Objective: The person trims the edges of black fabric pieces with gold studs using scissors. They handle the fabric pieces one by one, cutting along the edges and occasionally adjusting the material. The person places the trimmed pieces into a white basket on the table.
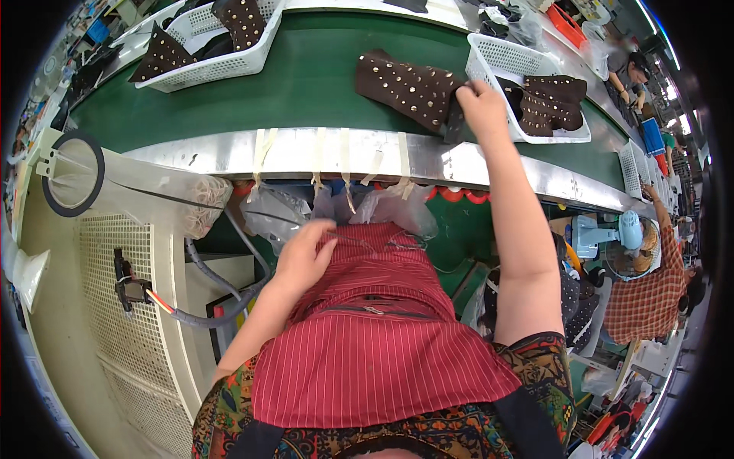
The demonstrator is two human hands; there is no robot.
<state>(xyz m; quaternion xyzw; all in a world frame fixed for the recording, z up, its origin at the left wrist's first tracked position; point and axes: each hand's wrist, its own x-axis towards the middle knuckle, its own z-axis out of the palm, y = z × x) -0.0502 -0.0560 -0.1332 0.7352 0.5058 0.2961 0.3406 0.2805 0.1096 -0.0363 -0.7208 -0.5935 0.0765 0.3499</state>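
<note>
Head view. My right hand (482, 107) is stretched out over the green belt (306, 76), its grip closed on the near right end of a brown studded piece (409, 90). The piece lies flat on the belt. Its long axis runs from upper left to lower right, with the far end pointing left and up the belt and the held end toward the right basket (489, 57). That white basket stands just beside the piece, and more studded brown pieces (550, 103) are piled in it.

My left hand (302, 256) is low, at my red striped apron (382, 336), fingers curled narrow at its top edge. I cannot tell whether they pinch the cloth or a clear plastic bag (283, 214) hanging just beyond.

The surface is a long green conveyor belt with a metal front rail (229, 153); strips of tape (264, 149) hang over the rail. A second white basket (222, 65), far left on the belt, also holds brown pieces.

Room: a cream perforated machine panel (122, 306) with a grey cable (206, 317) stands at my left. To the right sit a fan (623, 233) and a person in a checked shirt (650, 298). Further people work along the line at the upper right.
</note>
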